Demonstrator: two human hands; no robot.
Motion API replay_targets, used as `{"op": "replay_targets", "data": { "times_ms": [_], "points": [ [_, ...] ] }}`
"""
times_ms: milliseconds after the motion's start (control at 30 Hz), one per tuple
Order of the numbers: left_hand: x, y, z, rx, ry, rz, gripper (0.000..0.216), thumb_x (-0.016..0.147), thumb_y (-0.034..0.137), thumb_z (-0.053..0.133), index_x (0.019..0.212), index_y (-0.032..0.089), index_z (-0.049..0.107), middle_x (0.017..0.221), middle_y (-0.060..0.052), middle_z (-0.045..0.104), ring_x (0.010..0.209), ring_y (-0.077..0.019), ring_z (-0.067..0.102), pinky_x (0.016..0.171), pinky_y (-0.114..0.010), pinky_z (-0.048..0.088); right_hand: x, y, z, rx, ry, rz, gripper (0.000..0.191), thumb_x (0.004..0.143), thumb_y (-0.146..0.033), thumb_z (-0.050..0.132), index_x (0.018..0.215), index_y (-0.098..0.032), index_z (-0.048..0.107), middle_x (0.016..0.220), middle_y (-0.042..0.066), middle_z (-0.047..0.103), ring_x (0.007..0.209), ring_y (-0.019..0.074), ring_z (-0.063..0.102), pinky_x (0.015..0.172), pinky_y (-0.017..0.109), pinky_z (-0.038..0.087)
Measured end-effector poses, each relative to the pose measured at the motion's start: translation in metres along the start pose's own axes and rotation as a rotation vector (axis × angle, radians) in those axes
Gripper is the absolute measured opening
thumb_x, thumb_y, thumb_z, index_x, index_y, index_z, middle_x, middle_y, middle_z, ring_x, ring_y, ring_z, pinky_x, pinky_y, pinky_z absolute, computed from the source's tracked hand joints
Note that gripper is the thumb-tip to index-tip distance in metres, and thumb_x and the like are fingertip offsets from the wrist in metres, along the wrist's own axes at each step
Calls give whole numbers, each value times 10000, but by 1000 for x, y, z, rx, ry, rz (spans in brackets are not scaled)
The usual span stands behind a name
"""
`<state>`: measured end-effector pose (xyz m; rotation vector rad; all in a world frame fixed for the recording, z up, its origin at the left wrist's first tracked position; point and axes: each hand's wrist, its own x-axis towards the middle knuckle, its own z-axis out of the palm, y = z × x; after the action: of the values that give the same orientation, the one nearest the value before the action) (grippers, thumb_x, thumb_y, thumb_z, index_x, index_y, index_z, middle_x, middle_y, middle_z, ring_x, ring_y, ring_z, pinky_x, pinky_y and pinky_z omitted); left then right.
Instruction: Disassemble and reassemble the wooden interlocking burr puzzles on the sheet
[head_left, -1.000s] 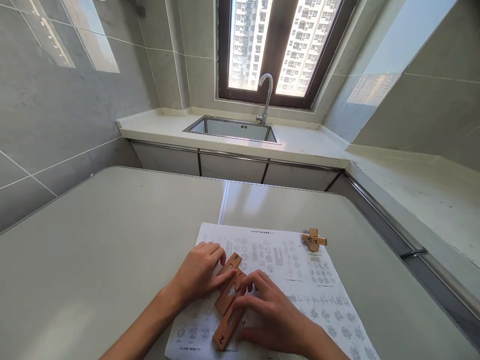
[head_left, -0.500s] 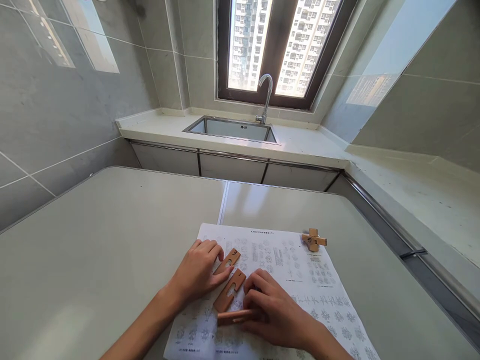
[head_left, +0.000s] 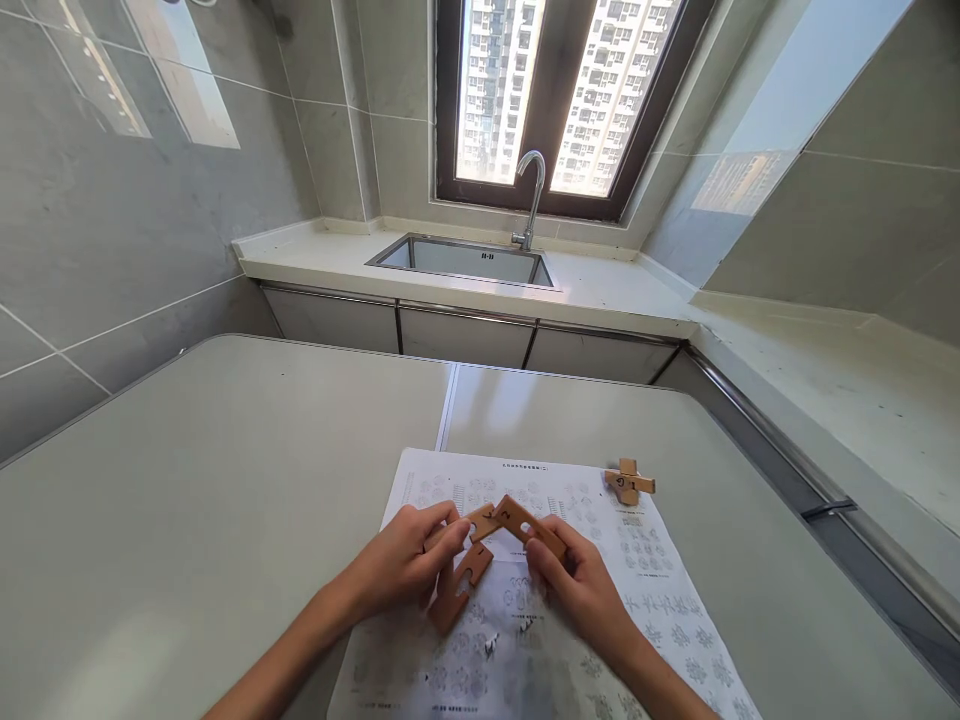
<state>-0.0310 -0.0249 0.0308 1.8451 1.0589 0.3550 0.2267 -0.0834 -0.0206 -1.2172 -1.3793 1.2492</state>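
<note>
My left hand (head_left: 409, 560) pinches a flat wooden puzzle piece (head_left: 480, 521) near the middle of a printed instruction sheet (head_left: 600, 590). My right hand (head_left: 577, 580) grips a second slotted wooden piece (head_left: 525, 524) marked 2, raised and angled so its end meets the left hand's piece. A third wooden piece (head_left: 459, 585) marked 1 lies flat on the sheet just under my left fingers. A small assembled wooden cross (head_left: 628, 482) sits at the sheet's far right corner.
The sheet lies on a pale grey table (head_left: 225, 470) with a seam down its middle. Beyond it runs a counter with a steel sink (head_left: 465, 258) and tap (head_left: 531, 195) under a window. A counter ledge (head_left: 810, 390) runs along the right.
My right hand lifted the piece marked 2 off the sheet and swung it up toward the far piece. My left hand closed on that far piece. The piece marked 1 stayed flat.
</note>
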Motion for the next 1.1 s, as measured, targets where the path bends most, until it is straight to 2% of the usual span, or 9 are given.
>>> {"op": "replay_targets", "data": {
  "times_ms": [133, 333, 467, 567, 667, 767, 867, 967, 1100],
  "points": [
    [-4, 7, 0, -132, -179, -4, 478, 1071, 630, 420, 847, 217, 506, 674, 0, 724, 544, -148, 654, 545, -233, 445, 1, -3, 1, 96, 71, 22, 449, 1023, -623, 612, 830, -226, 534, 641, -49, 487, 595, 138, 421, 589, 284, 346],
    [0, 10, 19, -137, -176, 145, 468, 1086, 606, 422, 847, 212, 497, 788, -22, 733, 667, -148, 612, 658, -258, 437, 2, -8, 3, 112, 85, 18, 462, 1053, -630, 557, 820, -231, 537, 626, -45, 493, 604, 150, 433, 627, 294, 387],
    [2, 10, 35, -319, -110, 45, 502, 1081, 682, 337, 912, 224, 457, 630, 54, 545, 546, -125, 444, 594, -262, 385, 3, -7, 6, 143, 158, -13, 462, 1087, -611, 494, 821, -235, 526, 640, -49, 475, 595, 143, 415, 619, 282, 408],
    [1, 10, 39, -444, -106, 36, 519, 1060, 721, 356, 953, 223, 452, 702, 73, 395, 609, -124, 334, 593, -261, 331, 3, 0, 9, 146, 177, -18, 419, 1088, -605, 491, 933, -228, 584, 712, -41, 469, 608, 139, 418, 586, 259, 430],
    [-1, 12, 37, -482, -167, 50, 491, 1069, 696, 378, 1020, 217, 476, 804, 48, 392, 679, -133, 325, 637, -275, 337, 1, 7, 11, 105, 167, -23, 405, 1096, -592, 470, 1152, -222, 625, 810, -8, 525, 667, 156, 495, 598, 256, 495],
    [-3, 15, 35, -463, -200, 45, 478, 1075, 683, 381, 1095, 220, 498, 839, 37, 408, 694, -140, 334, 653, -290, 346, 0, 9, 11, -23, 180, -82, 424, 1116, -550, 429, 1283, -219, 634, 927, 49, 641, 773, 193, 610, 686, 283, 577],
    [-3, 16, 36, -459, -177, 46, 468, 1072, 685, 389, 1056, 226, 481, 836, 36, 414, 689, -141, 338, 654, -298, 344, 0, 6, 10, -151, 171, -163, 448, 1134, -485, 409, 1458, -236, 592, 1196, 108, 726, 1049, 241, 708, 918, 346, 616],
    [-2, 14, 37, -484, -167, 53, 475, 1067, 695, 390, 1003, 228, 448, 818, 43, 392, 680, -137, 315, 647, -299, 322, 1, 1, 9, -240, 132, -241, 475, 1144, -413, 397, 1582, -270, 515, 1462, 108, 670, 1355, 262, 631, 1139, 412, 536],
    [-2, 11, 37, -507, -181, 41, 487, 1056, 715, 397, 1011, 233, 448, 813, 46, 382, 660, -133, 310, 626, -297, 311, 1, -3, 8, -323, 104, -292, 491, 1152, -350, 374, 1633, -302, 459, 1603, 73, 575, 1500, 253, 522, 1235, 450, 460]
  ]
}}
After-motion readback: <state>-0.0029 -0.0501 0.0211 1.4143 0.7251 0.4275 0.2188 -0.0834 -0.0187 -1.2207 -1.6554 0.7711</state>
